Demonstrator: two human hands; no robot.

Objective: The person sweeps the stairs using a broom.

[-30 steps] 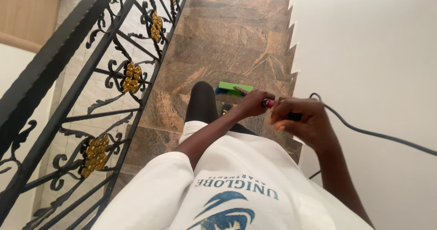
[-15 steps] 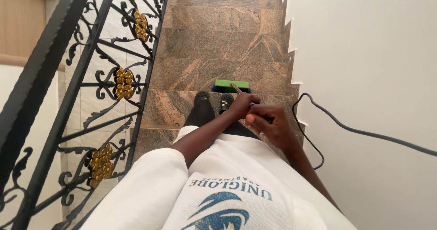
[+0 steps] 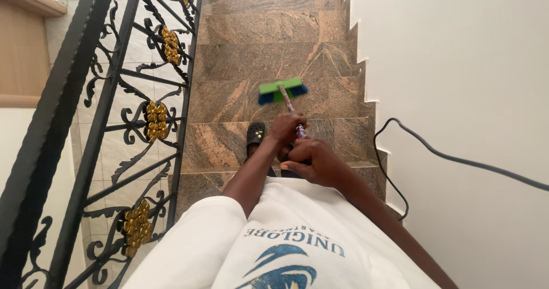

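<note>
Down the stairwell, both hands were wrapped around the thin patterned handle (image 3: 291, 113) of a broom. The left hand (image 3: 286, 130) gripped it farther down the shaft, fingers curled shut around it; the right hand (image 3: 313, 162) closed on it just behind, nearer the body, knuckles up and fingers folded under. From the left hand the handle ran forward and slightly left to the broom head (image 3: 280, 89), which lay beyond both hands, over the tread of the step below the one where a dark perforated clog (image 3: 255, 134) stood. Whether its bristles touched the stone could not be told; the head looked a little blurred.

The head was a flat green plastic bar with blue bristles showing at its ends. The stairs (image 3: 251, 54) were polished stone, brown veined with orange and grey, with square edges. A black wrought-iron railing (image 3: 103, 112) with scrollwork and gold grape clusters ran along the left. A smooth white wall (image 3: 457, 66) rose on the right, and a grey cable (image 3: 457, 158) trailed across it. The person wore a white top (image 3: 229, 237) with a blue print.
</note>
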